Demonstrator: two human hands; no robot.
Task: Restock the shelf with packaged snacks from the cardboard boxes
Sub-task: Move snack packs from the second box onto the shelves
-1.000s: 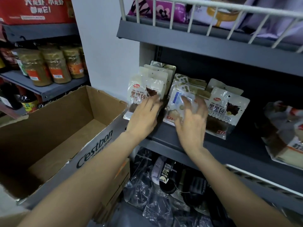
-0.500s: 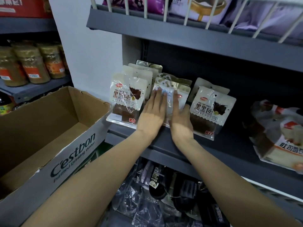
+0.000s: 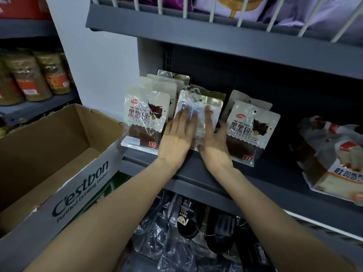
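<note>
While both hands, left hand (image 3: 177, 140) & right hand (image 3: 213, 142), press flat w/ straight fingers on middle snack pack (image 3: 198, 107) on shelf (image 3: 196, 173), it may slide and tip the neighbour packs.

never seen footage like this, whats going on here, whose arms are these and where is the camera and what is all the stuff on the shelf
There is no machine here. A person wears a camera on the head, so you look forward and down along their own two bare arms.

They are restocking a grey shelf in a shop. Three rows of white snack packets stand on it. The left hand and right hand lie with straight fingers against the middle packet, pressing it into line; neither hand grips anything.

A left packet and a right packet stand on either side of it. Bagged bread lies further right. An open cardboard box, printed C'estbon, sits at the left; no snacks show in the part visible. Jars stand on another shelf behind it.
</note>
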